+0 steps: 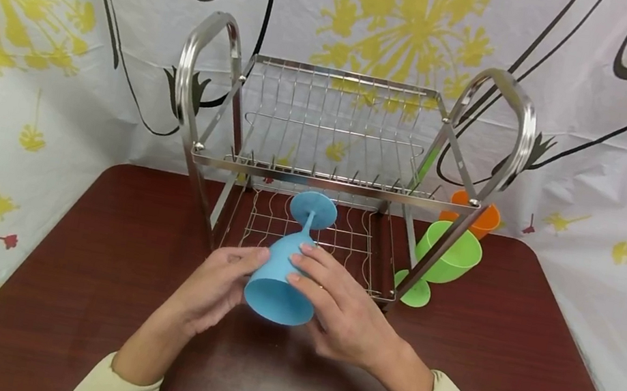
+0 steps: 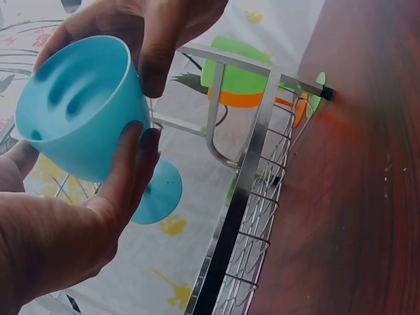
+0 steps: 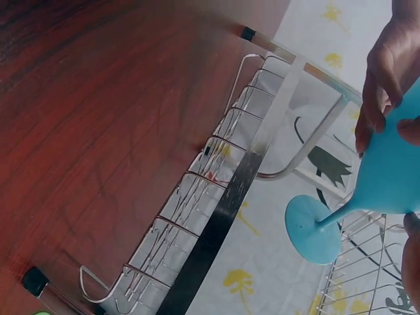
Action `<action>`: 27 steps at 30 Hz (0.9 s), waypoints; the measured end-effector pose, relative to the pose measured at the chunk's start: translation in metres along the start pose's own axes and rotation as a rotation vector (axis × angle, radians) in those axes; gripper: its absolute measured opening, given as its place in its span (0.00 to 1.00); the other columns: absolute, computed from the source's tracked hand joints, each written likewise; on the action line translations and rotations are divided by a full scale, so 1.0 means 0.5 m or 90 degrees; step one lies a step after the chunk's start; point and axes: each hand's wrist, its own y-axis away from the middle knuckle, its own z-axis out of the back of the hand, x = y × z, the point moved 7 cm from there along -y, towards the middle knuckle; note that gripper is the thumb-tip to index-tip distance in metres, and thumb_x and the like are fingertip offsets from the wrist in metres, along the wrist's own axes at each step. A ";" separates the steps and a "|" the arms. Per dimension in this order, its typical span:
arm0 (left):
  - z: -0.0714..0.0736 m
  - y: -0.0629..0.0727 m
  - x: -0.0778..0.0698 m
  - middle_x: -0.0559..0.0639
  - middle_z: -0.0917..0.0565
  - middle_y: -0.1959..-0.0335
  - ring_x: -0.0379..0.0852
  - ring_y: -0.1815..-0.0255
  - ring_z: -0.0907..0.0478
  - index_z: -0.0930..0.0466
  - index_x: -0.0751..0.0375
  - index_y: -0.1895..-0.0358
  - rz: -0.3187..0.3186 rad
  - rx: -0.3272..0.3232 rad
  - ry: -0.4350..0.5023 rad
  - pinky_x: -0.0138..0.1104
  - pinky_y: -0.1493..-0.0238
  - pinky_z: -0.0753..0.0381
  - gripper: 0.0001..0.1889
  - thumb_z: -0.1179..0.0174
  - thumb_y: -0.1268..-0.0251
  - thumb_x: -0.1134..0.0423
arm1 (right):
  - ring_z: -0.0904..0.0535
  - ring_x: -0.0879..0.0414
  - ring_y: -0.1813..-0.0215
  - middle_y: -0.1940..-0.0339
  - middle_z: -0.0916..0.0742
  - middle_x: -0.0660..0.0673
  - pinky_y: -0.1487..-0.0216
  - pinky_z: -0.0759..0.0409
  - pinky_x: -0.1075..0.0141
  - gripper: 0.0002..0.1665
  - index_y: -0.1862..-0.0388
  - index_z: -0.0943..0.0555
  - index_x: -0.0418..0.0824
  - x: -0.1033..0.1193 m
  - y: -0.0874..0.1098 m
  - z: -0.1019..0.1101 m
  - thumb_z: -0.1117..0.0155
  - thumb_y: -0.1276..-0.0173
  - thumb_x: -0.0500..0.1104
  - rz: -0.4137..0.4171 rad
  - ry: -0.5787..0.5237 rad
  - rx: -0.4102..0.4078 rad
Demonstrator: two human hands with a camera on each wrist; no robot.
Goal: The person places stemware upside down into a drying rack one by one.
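A blue plastic goblet (image 1: pixel 284 267) is held between both hands in front of the dish rack. Its bowl opening tilts down toward the person, while its round foot points up and away over the lower shelf. My left hand (image 1: pixel 220 284) grips the bowl from the left, thumb on the side. On the other side my right hand (image 1: pixel 347 308) holds the bowl with curled fingers on its upper surface. In the left wrist view the goblet's bowl (image 2: pixel 82 98) shows fingers around it. The right wrist view shows its stem and foot (image 3: pixel 313 228) beside the rack.
A two-tier metal dish rack (image 1: pixel 334 185) stands at the back of the dark red table (image 1: pixel 103 299). To its right are a green goblet (image 1: pixel 450 253) and an orange cup-like piece (image 1: pixel 483 220). A patterned white sheet (image 1: pixel 111 141) hangs behind.
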 end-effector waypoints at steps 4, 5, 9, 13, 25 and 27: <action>0.001 -0.001 0.001 0.70 0.30 0.36 0.58 0.44 0.22 0.38 0.76 0.32 0.006 0.001 0.012 0.52 0.44 0.23 0.29 0.47 0.26 0.57 | 0.34 0.37 0.30 0.35 0.27 0.33 0.31 0.32 0.50 0.46 0.37 0.32 0.31 -0.002 0.004 -0.002 0.31 0.62 0.28 -0.010 0.000 0.009; 0.000 -0.002 0.002 0.70 0.30 0.36 0.58 0.44 0.22 0.38 0.76 0.32 0.009 0.002 0.016 0.52 0.45 0.23 0.29 0.47 0.26 0.57 | 0.34 0.37 0.30 0.35 0.27 0.33 0.31 0.32 0.50 0.46 0.37 0.32 0.31 -0.003 0.005 -0.003 0.31 0.62 0.28 -0.012 0.000 0.011; 0.000 -0.003 0.003 0.70 0.31 0.35 0.59 0.43 0.22 0.39 0.76 0.31 0.013 0.005 0.028 0.53 0.45 0.23 0.29 0.47 0.27 0.58 | 0.34 0.38 0.29 0.34 0.28 0.33 0.30 0.33 0.51 0.45 0.37 0.32 0.33 -0.007 0.010 -0.004 0.32 0.60 0.29 -0.027 0.001 0.026; 0.002 -0.004 0.004 0.70 0.31 0.35 0.59 0.43 0.22 0.38 0.75 0.31 0.016 -0.008 0.034 0.53 0.44 0.23 0.30 0.45 0.28 0.59 | 0.34 0.38 0.30 0.34 0.28 0.32 0.31 0.31 0.52 0.40 0.37 0.32 0.34 -0.011 0.014 -0.004 0.36 0.54 0.30 -0.040 0.008 0.032; 0.004 -0.007 0.007 0.66 0.32 0.32 0.60 0.41 0.24 0.39 0.72 0.30 0.024 -0.049 0.037 0.51 0.44 0.22 0.31 0.41 0.32 0.62 | 0.32 0.39 0.31 0.33 0.28 0.32 0.30 0.32 0.54 0.31 0.35 0.31 0.32 -0.026 0.028 -0.001 0.53 0.39 0.32 -0.081 0.005 0.026; 0.001 -0.006 0.007 0.66 0.32 0.32 0.60 0.40 0.24 0.40 0.71 0.30 0.020 -0.045 0.035 0.51 0.44 0.22 0.31 0.41 0.33 0.64 | 0.33 0.39 0.30 0.32 0.29 0.32 0.29 0.33 0.56 0.30 0.34 0.31 0.32 -0.029 0.032 -0.001 0.54 0.38 0.32 -0.097 -0.004 0.028</action>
